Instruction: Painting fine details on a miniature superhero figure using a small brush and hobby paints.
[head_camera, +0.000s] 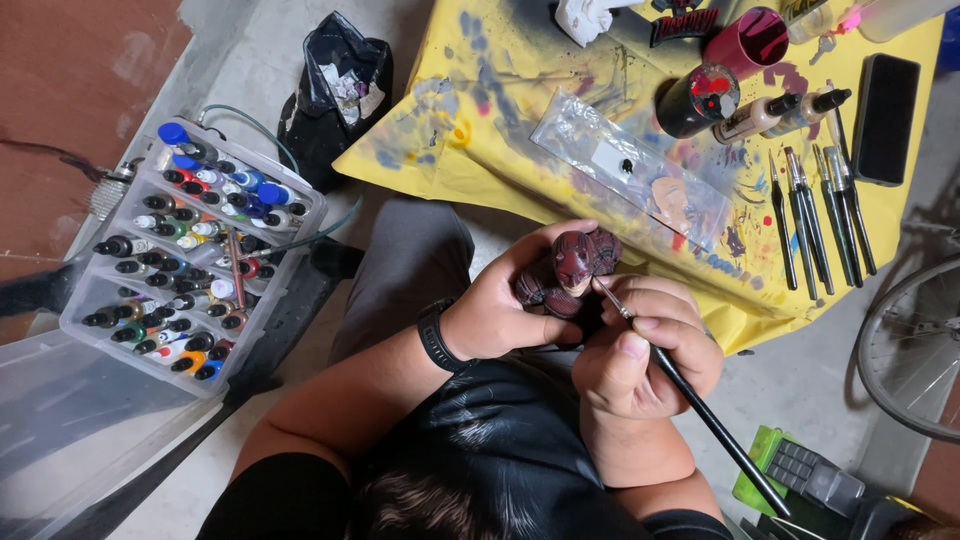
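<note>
The left hand (500, 305) is curling closed around a small dark red figure bust (570, 275), holding it up near the middle of the scene, just short of the paint-stained yellow cloth (520, 90). The right hand (645, 350) is pinching a thin black paintbrush (690, 395) between thumb and fingers, its tip touching the figure's face. A clear rack of paint bottles (190, 255) is sitting to the left, while spare brushes (820, 215) and a black phone (885, 118) are lying on the cloth far right.
</note>
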